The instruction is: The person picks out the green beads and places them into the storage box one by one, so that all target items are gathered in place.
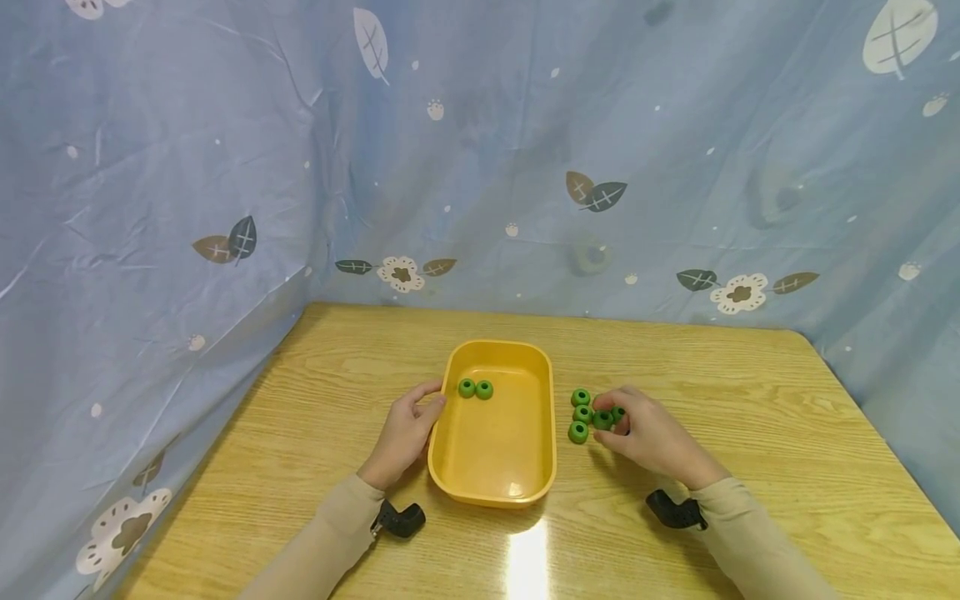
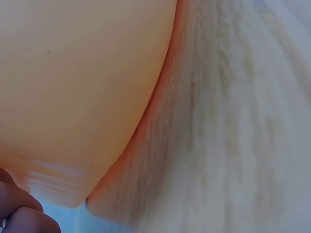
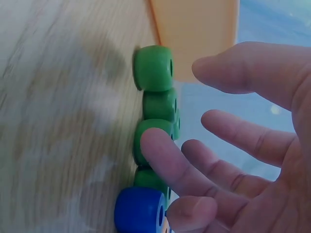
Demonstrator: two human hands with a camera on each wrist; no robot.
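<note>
A yellow tray (image 1: 495, 454) sits on the table, with two round green beads (image 1: 476, 389) side by side near its far left corner. My left hand (image 1: 405, 432) grips the tray's left rim; its bent fingers (image 2: 26, 211) show against the outer wall in the left wrist view. To the right of the tray, several green beads (image 1: 578, 432) with dark holes stand in a tight cluster. My right hand (image 1: 652, 433) hovers over them, thumb and fingers (image 3: 165, 158) spread around a green bead (image 3: 154, 68) without closing on it. A blue bead (image 3: 140, 209) lies beneath the hand.
The wooden table (image 1: 345, 358) reaches back to a blue patterned cloth (image 1: 480, 167) that hangs behind it and along both sides. A black wrist strap device (image 1: 401, 520) is worn on each forearm.
</note>
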